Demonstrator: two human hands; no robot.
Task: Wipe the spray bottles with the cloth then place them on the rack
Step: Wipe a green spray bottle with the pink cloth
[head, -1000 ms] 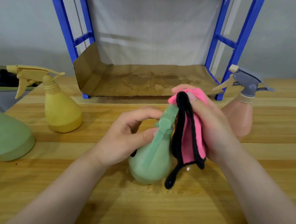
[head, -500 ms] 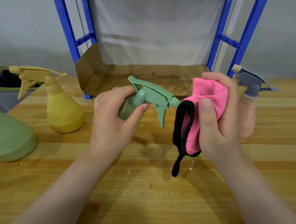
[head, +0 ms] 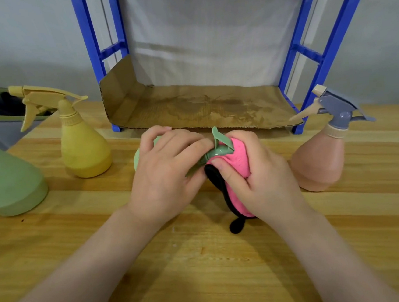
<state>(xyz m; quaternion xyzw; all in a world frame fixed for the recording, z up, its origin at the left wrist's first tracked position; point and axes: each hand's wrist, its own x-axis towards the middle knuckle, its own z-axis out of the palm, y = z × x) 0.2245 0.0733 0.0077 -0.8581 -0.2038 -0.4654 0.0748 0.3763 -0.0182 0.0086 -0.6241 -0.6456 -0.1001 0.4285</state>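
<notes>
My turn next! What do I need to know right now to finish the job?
Left hand grips the small green bottle, held sideways above the table.
Right hand holds the pink cloth wrapped round the bottle's spray head.
Yellow bottle, big green bottle and pink bottle stand on the table.
The rack and its cardboard shelf hold no bottles.
Done: none placed. Left: finish wiping this one, wipe the others, put all four on the rack.

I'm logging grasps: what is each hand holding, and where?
Left hand grips the small green spray bottle around its neck and body. Right hand holds the bunched pink cloth against the sprayer head.
</notes>
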